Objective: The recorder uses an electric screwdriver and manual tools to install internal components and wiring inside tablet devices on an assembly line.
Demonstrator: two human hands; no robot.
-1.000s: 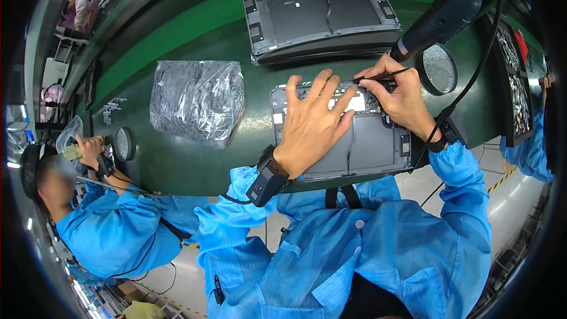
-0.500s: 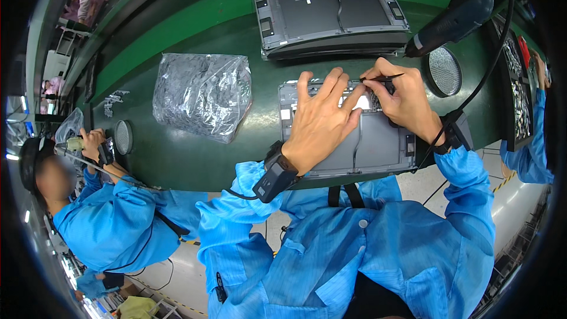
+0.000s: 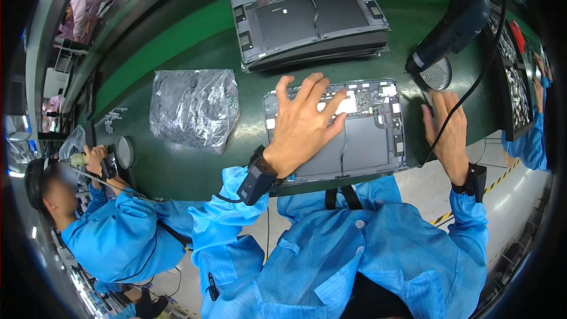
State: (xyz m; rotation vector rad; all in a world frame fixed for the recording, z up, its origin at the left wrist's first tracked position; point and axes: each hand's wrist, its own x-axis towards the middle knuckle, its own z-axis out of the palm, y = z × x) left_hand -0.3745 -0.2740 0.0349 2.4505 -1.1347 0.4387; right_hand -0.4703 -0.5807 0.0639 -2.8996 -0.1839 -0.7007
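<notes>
An opened laptop base (image 3: 366,142) with its circuit board and dark battery exposed lies on the green bench before me. My left hand (image 3: 304,124) rests over its left half, fingers spread and holding nothing. To the right of the base, my right hand (image 3: 447,133) is low over the bench, just below a round metal-meshed dish (image 3: 437,75). Its thumb stands somewhat apart from the fingers. A thin streak shows by the fingertips, too blurred to tell whether it is a tool in the hand.
Behind lie stacked laptop bases (image 3: 310,18). A dark powered hand tool (image 3: 452,35) hangs at the right, its cable (image 3: 487,77) crossing near my right hand. A silvery plastic bag (image 3: 195,109) lies left. Parts trays (image 3: 517,88) stand far right; a co-worker (image 3: 124,230) sits left.
My right hand, which held black tweezers at the board, has moved right and toward me, off the laptop base. My left hand stays spread over the base.
</notes>
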